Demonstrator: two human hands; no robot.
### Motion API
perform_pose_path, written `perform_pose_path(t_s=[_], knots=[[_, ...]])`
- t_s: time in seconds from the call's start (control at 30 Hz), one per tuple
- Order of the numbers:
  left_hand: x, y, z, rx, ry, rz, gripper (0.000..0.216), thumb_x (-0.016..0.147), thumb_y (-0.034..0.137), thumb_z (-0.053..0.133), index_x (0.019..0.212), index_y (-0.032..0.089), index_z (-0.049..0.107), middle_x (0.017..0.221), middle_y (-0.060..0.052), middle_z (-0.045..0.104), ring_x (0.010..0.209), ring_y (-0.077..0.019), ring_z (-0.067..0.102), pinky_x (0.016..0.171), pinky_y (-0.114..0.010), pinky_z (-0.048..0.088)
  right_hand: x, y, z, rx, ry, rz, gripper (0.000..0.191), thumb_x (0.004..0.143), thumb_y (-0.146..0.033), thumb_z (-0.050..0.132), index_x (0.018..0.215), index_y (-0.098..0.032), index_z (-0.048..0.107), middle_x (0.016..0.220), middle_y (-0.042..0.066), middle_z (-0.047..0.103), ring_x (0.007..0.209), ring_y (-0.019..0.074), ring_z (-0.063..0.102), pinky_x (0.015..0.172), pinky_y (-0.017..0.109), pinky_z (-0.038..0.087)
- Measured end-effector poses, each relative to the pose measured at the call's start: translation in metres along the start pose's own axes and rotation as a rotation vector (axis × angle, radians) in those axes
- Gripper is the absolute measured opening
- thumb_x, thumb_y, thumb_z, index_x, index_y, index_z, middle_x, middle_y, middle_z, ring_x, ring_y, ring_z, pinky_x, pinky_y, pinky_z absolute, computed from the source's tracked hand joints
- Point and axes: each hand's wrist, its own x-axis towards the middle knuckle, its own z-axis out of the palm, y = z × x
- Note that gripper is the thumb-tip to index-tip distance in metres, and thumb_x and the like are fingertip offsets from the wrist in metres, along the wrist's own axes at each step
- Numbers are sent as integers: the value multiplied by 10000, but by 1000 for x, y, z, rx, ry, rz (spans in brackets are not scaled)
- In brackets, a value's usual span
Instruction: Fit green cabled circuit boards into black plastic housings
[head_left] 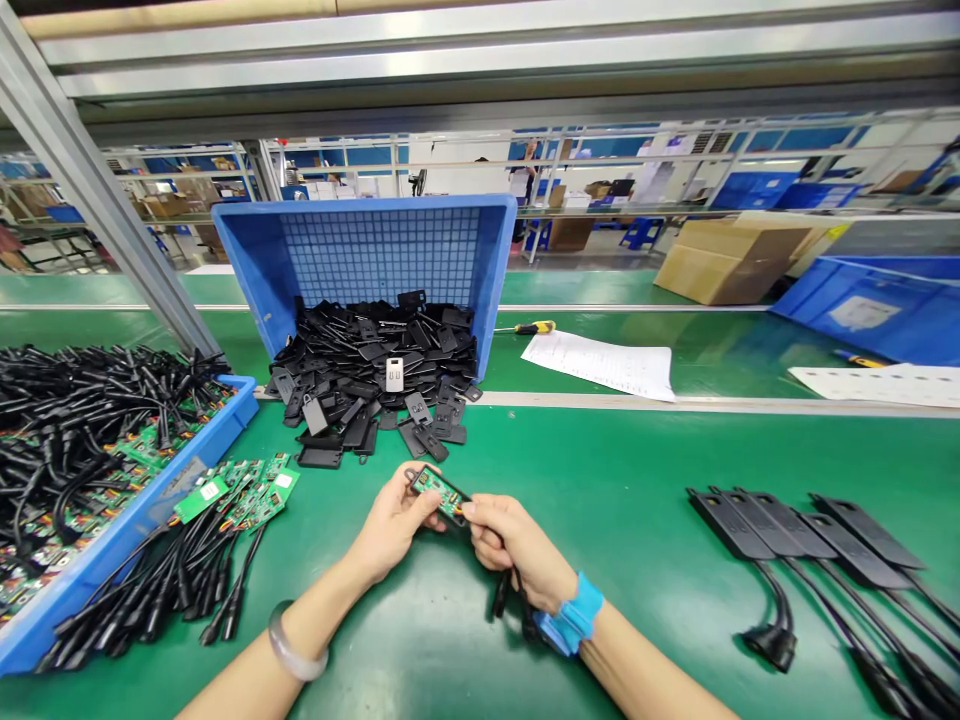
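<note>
Over the green table, my left hand (pixel 395 515) grips one end of a black plastic case with a green circuit board (pixel 437 490) lying in its open side. My right hand (pixel 517 545) pinches the other end, where the black cable leaves the board. That cable's connectors (pixel 501 595) hang below my right palm. Left of my hands is a pile of circuit boards (pixel 251 490) with black cables (pixel 176 575). Ahead, black case parts (pixel 367 345) spill from a tipped blue crate (pixel 499 290). Several closed black cases with cables (pixel 776 525) lie at the right.
A blue bin (pixel 244 400) of cabled boards stands at the left. Behind lie a yellow-black screwdriver (pixel 534 328), a paper sheet (pixel 600 362), a cardboard box (pixel 724 260) and another blue bin (pixel 885 300). A metal frame post (pixel 112 180) rises at the left.
</note>
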Motion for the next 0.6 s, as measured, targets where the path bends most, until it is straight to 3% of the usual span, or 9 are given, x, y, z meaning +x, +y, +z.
perform_pose_path(t_s=[0.1,0.17,0.37,0.47,0.6], knots=[[0,0,-2,10,-40,16,429,737,491,724,980,183,552,852,-13,583,782,-148,584,731,-276,508,-1,-3,-3,84,-18,-22,462,650,-459,701,492,-195,356,368,-133,219,303,-1,144,368,213,78],[0,1,-3,-12,-49,47,413,723,471,746,944,170,570,901,-38,604,858,-166,591,755,-266,506,-2,-4,-4,42,-34,-26,434,679,-474,690,519,-180,414,381,-121,262,309,2,170,374,215,84],[2,2,-3,-136,44,7,483,644,429,820,969,170,574,813,-15,613,724,-153,605,632,-266,541,-7,-4,2,-250,109,-260,446,721,-597,621,643,-170,521,440,-95,301,402,43,210,421,231,137],[1,3,-2,-188,45,-8,555,638,423,828,1058,162,575,922,-66,657,796,-183,631,679,-290,553,-9,-4,5,-426,133,-372,473,732,-629,591,627,-175,508,511,-59,345,488,73,271,466,237,210],[0,5,-1,-228,24,-8,594,669,386,818,1156,167,558,1015,-102,674,850,-191,643,737,-303,549,-7,-1,5,-516,138,-377,469,752,-620,563,631,-170,516,561,-39,369,533,89,296,503,244,252]])
